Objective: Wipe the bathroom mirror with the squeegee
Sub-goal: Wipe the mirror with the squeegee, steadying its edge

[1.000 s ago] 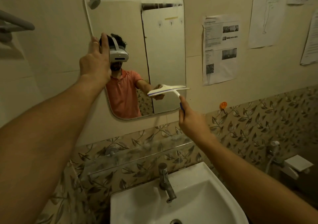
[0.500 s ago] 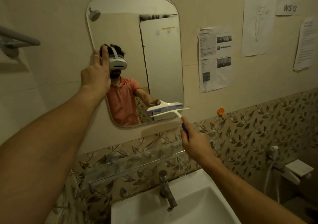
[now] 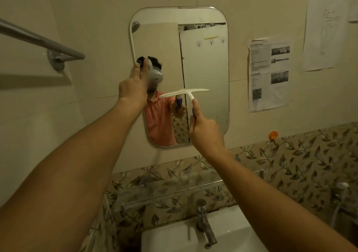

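— Where are the hands?

— The left hand (image 3: 132,89) reaches up, fingers straight, resting against the left edge of the mirror (image 3: 205,62). The right hand (image 3: 205,131) curls round the blue handle of the squeegee (image 3: 185,92), forefinger stretched along its white neck.

— And around them?

— The mirror hangs on a cream wall above a white basin (image 3: 228,230). A grey towel rail (image 3: 44,40) is mounted well to the left, and a printed sheet (image 3: 268,73) is stuck up on the right. The squeegee's blade lies nearly level across the glass at mid-height, beside the left hand. A steel tap (image 3: 205,224) stands on the basin. A small orange hook (image 3: 273,135) sits near the mirror's lower right corner.
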